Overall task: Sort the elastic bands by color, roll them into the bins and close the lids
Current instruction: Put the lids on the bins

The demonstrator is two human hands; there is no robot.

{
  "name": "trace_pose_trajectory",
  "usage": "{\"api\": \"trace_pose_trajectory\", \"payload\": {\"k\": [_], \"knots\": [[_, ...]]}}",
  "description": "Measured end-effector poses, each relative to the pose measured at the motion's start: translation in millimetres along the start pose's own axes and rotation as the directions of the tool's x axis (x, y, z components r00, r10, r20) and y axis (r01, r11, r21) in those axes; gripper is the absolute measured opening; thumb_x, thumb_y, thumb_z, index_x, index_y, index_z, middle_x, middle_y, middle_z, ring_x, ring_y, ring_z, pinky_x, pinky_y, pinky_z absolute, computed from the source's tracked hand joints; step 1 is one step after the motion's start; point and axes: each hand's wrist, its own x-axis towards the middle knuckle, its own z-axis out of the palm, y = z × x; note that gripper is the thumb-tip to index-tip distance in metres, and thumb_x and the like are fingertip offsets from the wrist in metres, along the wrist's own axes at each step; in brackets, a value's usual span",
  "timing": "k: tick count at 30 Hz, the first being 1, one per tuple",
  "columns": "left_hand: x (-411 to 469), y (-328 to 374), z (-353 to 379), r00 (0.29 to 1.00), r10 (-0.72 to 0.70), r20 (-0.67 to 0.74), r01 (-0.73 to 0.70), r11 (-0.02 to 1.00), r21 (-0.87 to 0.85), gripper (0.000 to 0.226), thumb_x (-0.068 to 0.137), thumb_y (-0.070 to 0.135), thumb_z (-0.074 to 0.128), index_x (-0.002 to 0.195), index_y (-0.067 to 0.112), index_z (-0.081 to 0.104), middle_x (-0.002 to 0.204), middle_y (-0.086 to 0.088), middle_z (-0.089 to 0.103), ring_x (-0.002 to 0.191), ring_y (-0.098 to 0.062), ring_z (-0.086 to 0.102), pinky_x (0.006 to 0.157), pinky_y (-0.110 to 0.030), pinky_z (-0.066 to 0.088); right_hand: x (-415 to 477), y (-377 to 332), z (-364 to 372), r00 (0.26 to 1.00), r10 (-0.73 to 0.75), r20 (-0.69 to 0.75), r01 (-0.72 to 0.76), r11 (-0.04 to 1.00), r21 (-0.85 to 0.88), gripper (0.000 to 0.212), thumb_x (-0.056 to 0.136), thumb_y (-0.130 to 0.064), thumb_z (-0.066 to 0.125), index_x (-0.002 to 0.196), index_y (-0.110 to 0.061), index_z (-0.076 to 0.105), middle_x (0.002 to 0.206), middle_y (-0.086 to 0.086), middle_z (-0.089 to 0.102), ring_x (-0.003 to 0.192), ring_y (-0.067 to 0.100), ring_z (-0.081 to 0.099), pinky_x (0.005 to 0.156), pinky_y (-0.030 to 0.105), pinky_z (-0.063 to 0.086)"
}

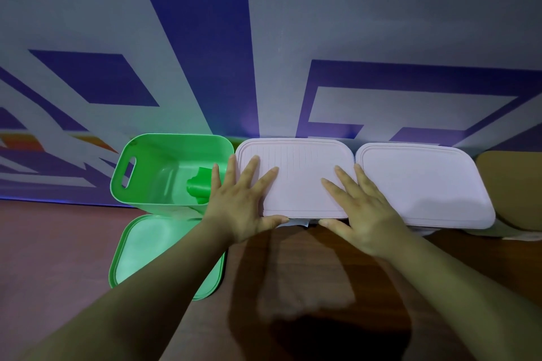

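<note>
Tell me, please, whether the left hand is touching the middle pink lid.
Touching. The head view shows the left hand lying flat on the middle pink lid, fingers spread on its top, thumb at its front edge.

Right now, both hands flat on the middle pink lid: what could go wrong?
A pale scrap pokes out under the front edge of the middle pink plastic lid, between the thumbs; the lid may not seat.
The left hand overlaps the open green plastic bin; it could nudge it.
The flat green lid lies under the left forearm, easily swept.
</note>
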Motion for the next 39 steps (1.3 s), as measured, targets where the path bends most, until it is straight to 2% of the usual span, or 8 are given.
{"api": "trace_pose_trajectory", "payload": {"k": [6,11,15,20,27,32,35,39], "knots": [[0,0,-1,1.0,0.012,0.011,-0.012,1.0,0.006,0.1,0.068,0.096,0.018,0.153,0.045,0.0,0.166,-0.004,0.003,0.149,-0.046,-0.005,0.115,-0.069,0.001,-3,-4,1,0.999,-0.004,-0.046,0.004,1.0,-0.011,0.078,0.088,-0.074,0.028,0.155,-0.034,0.021,0.165,-0.006,0.009,0.152,0.024,-0.007,0.121,0.034,0.001],[0,-2,0,0.999,0.031,-0.008,-0.031,0.999,-0.012,0.098,0.07,0.094,0.017,0.153,0.045,0.006,0.165,-0.006,0.011,0.148,-0.049,0.001,0.116,-0.067,0.005,-5,-5,-3,0.991,-0.033,-0.133,0.038,0.998,0.04,0.076,0.09,-0.069,0.035,0.152,-0.025,0.032,0.163,-0.002,0.02,0.152,0.027,0.006,0.122,0.043,0.021],[0,0,1,0.998,0.04,-0.041,-0.042,0.998,-0.047,0.096,0.071,0.093,0.02,0.153,0.042,0.015,0.163,-0.006,0.02,0.147,-0.05,0.007,0.117,-0.066,0.008,-5,-2,-3,0.986,-0.049,-0.158,0.056,0.998,0.035,0.074,0.091,-0.065,0.038,0.153,-0.025,0.031,0.164,-0.002,0.018,0.153,0.026,0.006,0.12,0.045,0.025],[2,3,0,1.0,0.03,-0.007,-0.031,0.999,-0.014,0.099,0.069,0.094,0.018,0.153,0.044,0.006,0.165,-0.004,0.009,0.148,-0.047,-0.004,0.118,-0.065,0.002,-8,3,3,0.984,-0.052,-0.17,0.051,0.999,-0.009,0.071,0.092,-0.063,0.044,0.149,-0.021,0.04,0.16,0.004,0.028,0.151,0.029,0.015,0.118,0.048,0.029],[5,2,-2,0.998,0.015,0.062,-0.016,1.0,0.014,0.101,0.067,0.096,0.022,0.151,0.047,-0.005,0.166,-0.002,-0.004,0.148,-0.044,-0.01,0.115,-0.069,0.004,-5,-2,7,0.999,0.039,-0.013,-0.04,0.995,-0.093,0.082,0.088,-0.076,0.023,0.155,-0.031,0.02,0.165,0.0,0.01,0.153,0.024,0.001,0.123,0.043,0.016],[5,2,-4,0.998,0.002,0.067,-0.002,1.0,0.001,0.099,0.066,0.098,0.005,0.151,0.047,-0.004,0.166,-0.004,-0.005,0.15,-0.041,-0.009,0.113,-0.071,0.003,-1,-4,4,0.998,0.058,0.021,-0.056,0.995,-0.088,0.087,0.084,-0.078,-0.004,0.156,-0.032,0.016,0.165,0.0,0.008,0.153,0.023,0.001,0.122,0.04,0.007],[10,-1,-8,0.998,0.013,0.067,-0.013,1.0,0.001,0.102,0.065,0.098,0.003,0.152,0.046,0.0,0.166,-0.004,0.001,0.151,-0.036,-0.01,0.113,-0.071,-0.002,-2,-3,4,0.997,0.06,0.048,-0.056,0.994,-0.096,0.084,0.084,-0.077,-0.001,0.156,-0.034,0.01,0.166,-0.002,0.002,0.152,0.02,-0.006,0.123,0.04,0.0],[17,-6,-7,0.995,0.053,0.081,-0.052,0.999,-0.004,0.101,0.067,0.098,0.009,0.153,0.045,-0.004,0.166,-0.007,-0.001,0.15,-0.035,-0.013,0.115,-0.068,0.002,14,1,-8,0.996,0.061,0.064,-0.057,0.997,-0.059,0.088,0.081,-0.081,-0.001,0.153,-0.036,0.022,0.164,-0.002,0.015,0.153,0.019,-0.001,0.123,0.041,0.0]]}}
